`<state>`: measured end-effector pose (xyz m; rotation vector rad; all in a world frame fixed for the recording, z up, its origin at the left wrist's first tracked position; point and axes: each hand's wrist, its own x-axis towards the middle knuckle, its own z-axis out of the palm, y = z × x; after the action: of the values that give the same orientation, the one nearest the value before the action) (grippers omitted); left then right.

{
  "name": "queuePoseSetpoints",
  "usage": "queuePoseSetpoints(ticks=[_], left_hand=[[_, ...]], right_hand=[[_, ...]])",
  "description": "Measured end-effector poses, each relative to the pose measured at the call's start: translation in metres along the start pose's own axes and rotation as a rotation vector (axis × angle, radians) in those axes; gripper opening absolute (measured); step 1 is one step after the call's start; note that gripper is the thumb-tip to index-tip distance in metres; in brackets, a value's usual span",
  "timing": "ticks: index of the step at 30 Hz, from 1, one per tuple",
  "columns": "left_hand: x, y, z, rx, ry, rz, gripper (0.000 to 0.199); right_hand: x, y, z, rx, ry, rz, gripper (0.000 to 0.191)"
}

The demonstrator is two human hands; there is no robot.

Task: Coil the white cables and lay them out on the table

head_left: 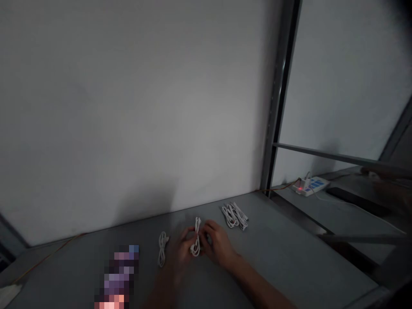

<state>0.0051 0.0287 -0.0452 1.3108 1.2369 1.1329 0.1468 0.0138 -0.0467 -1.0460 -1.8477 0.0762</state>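
Observation:
A bundled white cable [196, 245] stands upright between my two hands, over the grey tabletop [257, 253]. My left hand [184, 248] is closed round its left side, fingers and thumb at the bundle. At its right side my right hand [216, 241] has its fingers bent together near the bundle's middle; what they pinch is too small to make out. Another coiled white cable [162, 249] lies left of my left hand. Beyond my right hand, several coiled white cables [234, 215] lie side by side near the wall.
A pixelated patch [119, 279] covers something at the front left. A white power strip [312, 186] with a red light and a long dark object [357, 201] lie on the right-hand surface, past a metal post [280, 94]. A thin wire runs along the left.

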Motion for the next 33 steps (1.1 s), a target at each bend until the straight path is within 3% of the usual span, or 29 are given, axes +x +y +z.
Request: queuePoseSetpoints(ticks=[2,4,9,13,18,22,26,30,33], left_hand=[[-0.002,0.002,0.000,-0.119,-0.129,-0.050,0.041],[-0.004,0.004,0.000,-0.156,-0.170,-0.039,0.040],[-0.006,0.014,-0.003,0.089,-0.131,0.180,0.029],[-0.009,0.020,-0.003,0.205,-0.087,0.327,0.021],[-0.009,0.019,-0.006,0.395,0.068,0.498,0.020],[-0.005,0.017,-0.012,0.463,0.119,0.498,0.024],[0.001,0.013,-0.016,0.323,0.100,0.453,0.029],[0.006,0.010,-0.015,0.077,0.196,0.187,0.038],[0.007,0.009,-0.015,0.137,0.154,-0.021,0.045]], right_hand=[[0.000,0.000,0.003,0.112,0.026,0.096,0.020],[0.001,0.001,0.006,0.224,0.030,0.206,0.022],[0.002,0.003,0.013,0.537,0.036,0.543,0.021],[0.004,0.000,0.011,0.891,-0.062,0.866,0.030],[0.007,-0.002,0.005,1.233,-0.165,0.972,0.029],[0.006,0.000,0.007,1.067,-0.124,0.881,0.028],[0.006,-0.002,0.004,0.641,-0.025,0.554,0.025],[0.004,-0.008,-0.003,0.256,0.037,0.188,0.021],[0.001,-0.007,-0.006,0.145,-0.013,0.040,0.021]])
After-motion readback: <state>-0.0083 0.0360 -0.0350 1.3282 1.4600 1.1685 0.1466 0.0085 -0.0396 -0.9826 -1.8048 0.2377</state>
